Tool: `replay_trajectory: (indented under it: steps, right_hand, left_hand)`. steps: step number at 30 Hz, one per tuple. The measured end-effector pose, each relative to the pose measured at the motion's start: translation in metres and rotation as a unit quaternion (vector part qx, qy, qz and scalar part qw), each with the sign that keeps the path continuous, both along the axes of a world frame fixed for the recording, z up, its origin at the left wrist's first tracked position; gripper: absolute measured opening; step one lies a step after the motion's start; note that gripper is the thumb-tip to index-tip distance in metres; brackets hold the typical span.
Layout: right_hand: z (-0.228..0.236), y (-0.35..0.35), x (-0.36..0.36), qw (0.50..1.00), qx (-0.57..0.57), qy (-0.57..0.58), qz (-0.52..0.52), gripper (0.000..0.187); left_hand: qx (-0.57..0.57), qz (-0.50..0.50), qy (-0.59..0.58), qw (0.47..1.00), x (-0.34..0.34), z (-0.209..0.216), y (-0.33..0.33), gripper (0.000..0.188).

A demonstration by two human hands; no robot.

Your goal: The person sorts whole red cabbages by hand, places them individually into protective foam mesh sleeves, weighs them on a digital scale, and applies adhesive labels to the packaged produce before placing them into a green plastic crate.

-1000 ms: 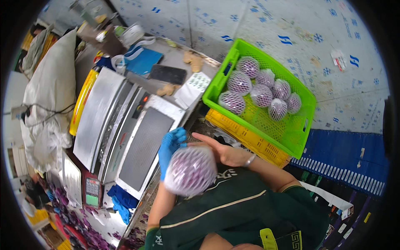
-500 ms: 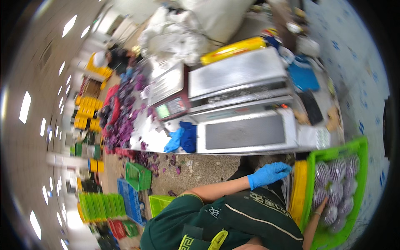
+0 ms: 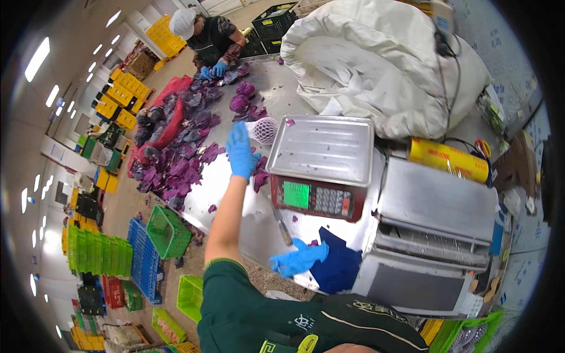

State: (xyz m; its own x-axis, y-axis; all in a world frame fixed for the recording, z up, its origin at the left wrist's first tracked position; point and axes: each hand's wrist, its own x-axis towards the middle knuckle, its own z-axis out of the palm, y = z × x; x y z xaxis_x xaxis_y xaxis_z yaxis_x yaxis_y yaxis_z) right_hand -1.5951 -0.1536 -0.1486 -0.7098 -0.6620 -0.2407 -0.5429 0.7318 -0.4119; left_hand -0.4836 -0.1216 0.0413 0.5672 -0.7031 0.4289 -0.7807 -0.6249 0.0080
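My left hand (image 3: pixel 240 152), in a blue glove, reaches over the metal table. Its fingers stretch away from me and the thumb stands apart. Right beside the fingers lies a round thing in white foam netting (image 3: pixel 266 130), probably a purple cabbage; the netting's loose end meets the fingertips. Unwrapped purple cabbages (image 3: pixel 239 103) sit just beyond. To the left spreads a heap of loose purple leaves (image 3: pixel 182 159). A scale (image 3: pixel 321 153) with a steel pan and green display stands right of the hand. My right hand is out of view.
An empty blue glove (image 3: pixel 299 259), a navy cloth (image 3: pixel 336 262) and a knife (image 3: pixel 283 229) lie near the front edge. A wrapping machine (image 3: pixel 435 206) and a yellow film roll (image 3: pixel 450 160) stand right. Across the table, a co-worker (image 3: pixel 215 41) handles leaves.
My left hand has swung from near my body out over the table, beside the netted thing. The view has turned left; my bare right hand, earlier in the green crate, has left the picture.
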Motion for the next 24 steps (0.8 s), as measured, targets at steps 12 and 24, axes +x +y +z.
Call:
replay_trajectory:
  steps: [12, 24]
  right_hand:
    - [0.155, -0.181, 0.281, 0.926, -0.171, -0.253, 0.220, 0.064]
    - [0.178, -0.103, 0.687, 0.612, -0.127, -0.532, 0.572, 0.100]
  left_hand:
    - [-0.289, -0.065, 0.567, 0.769, 0.230, -0.124, -0.069, 0.044]
    - [-0.372, -0.235, 0.668, 0.600, -0.094, -0.010, -0.056, 0.055]
